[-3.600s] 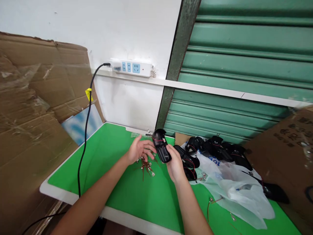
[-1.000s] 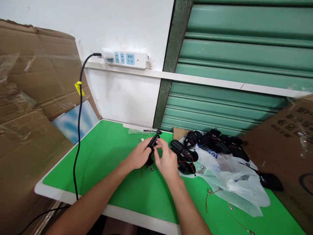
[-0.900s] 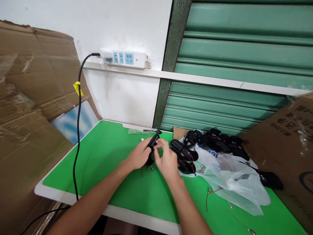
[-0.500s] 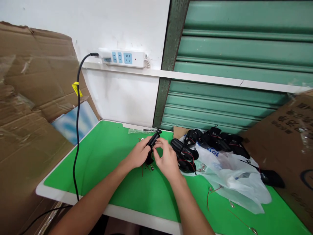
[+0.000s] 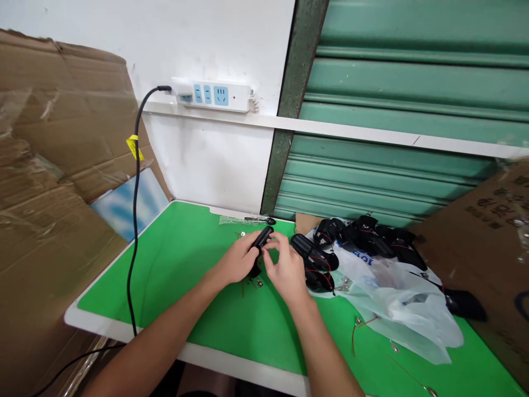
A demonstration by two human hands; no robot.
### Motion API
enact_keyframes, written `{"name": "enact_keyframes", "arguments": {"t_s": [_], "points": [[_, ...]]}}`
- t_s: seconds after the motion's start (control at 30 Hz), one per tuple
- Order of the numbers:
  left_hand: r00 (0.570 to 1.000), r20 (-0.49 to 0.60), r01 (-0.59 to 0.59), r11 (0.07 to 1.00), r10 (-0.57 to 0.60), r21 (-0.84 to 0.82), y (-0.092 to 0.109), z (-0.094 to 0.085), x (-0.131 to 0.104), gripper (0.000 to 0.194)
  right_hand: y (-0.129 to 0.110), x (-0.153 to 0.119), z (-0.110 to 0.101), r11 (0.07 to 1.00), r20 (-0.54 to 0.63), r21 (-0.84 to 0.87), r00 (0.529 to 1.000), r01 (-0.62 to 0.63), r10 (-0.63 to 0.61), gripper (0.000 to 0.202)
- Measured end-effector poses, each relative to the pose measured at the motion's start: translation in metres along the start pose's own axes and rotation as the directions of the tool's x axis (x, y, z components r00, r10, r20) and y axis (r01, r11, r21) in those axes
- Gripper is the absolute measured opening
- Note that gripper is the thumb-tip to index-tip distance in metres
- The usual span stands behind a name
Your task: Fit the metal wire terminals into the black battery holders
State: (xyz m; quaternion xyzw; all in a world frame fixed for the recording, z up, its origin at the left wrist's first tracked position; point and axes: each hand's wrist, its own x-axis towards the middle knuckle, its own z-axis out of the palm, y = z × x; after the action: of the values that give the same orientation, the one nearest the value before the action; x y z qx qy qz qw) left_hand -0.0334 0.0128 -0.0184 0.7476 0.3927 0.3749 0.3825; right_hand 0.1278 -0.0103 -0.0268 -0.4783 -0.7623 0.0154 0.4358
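Observation:
My left hand (image 5: 237, 259) is wrapped round a black plastic housing (image 5: 263, 237) and holds it tilted above the green tabletop (image 5: 173, 264). From the right, my right hand (image 5: 285, 267) meets the housing's near side, thumb and forefinger pinched together. Whatever sits between those fingertips is too small to make out. Under the hands lie thin brown wires and a small metal contact (image 5: 259, 283). Close to my right hand rest more black housings (image 5: 314, 253) with red wires.
A crumpled white plastic bag (image 5: 405, 303) lies at the right under several black parts. Loose wired metal contacts (image 5: 357, 321) are scattered nearby. A black cable (image 5: 134, 220) hangs from the power strip (image 5: 215, 95). Cardboard (image 5: 61, 138) stands at the left, a carton (image 5: 487, 237) at the right.
The camera view has shifted slightly. My right thumb and forefinger have drawn closer together against the housing; my left hand keeps its hold.

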Motion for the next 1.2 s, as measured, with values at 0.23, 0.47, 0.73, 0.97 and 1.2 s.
{"name": "enact_keyframes", "arguments": {"t_s": [0.23, 0.47, 0.73, 0.97, 1.2], "points": [[1.0, 0.002, 0.007, 1.0, -0.007, 0.014, -0.0003, 0.0009, -0.0012, 0.056, -0.0027, -0.0004, -0.0008, 0.996, 0.028, 0.022, 0.996, -0.091, 0.09, 0.034], [1.0, 0.001, 0.009, 1.0, -0.009, 0.02, -0.0001, 0.0008, 0.0, 0.056, -0.0035, 0.0001, -0.0005, 0.986, 0.028, 0.078, 0.989, -0.146, 0.144, 0.034], [1.0, -0.002, 0.011, 1.0, -0.011, 0.026, 0.0004, 0.0001, -0.0006, 0.056, -0.0044, -0.0001, 0.0011, 0.989, 0.019, 0.08, 0.992, -0.126, 0.125, 0.03], [0.999, -0.006, 0.038, 0.999, -0.038, 0.026, 0.0019, 0.0016, -0.0006, 0.056, -0.0046, -0.0005, 0.0027, 0.986, 0.022, 0.09, 0.99, -0.14, 0.138, 0.027], [0.996, -0.008, 0.094, 0.995, -0.094, -0.025, 0.0045, -0.0007, -0.0001, 0.058, -0.0035, 0.0002, 0.0013, 0.989, 0.025, 0.116, 0.995, -0.096, 0.093, 0.03]]}}
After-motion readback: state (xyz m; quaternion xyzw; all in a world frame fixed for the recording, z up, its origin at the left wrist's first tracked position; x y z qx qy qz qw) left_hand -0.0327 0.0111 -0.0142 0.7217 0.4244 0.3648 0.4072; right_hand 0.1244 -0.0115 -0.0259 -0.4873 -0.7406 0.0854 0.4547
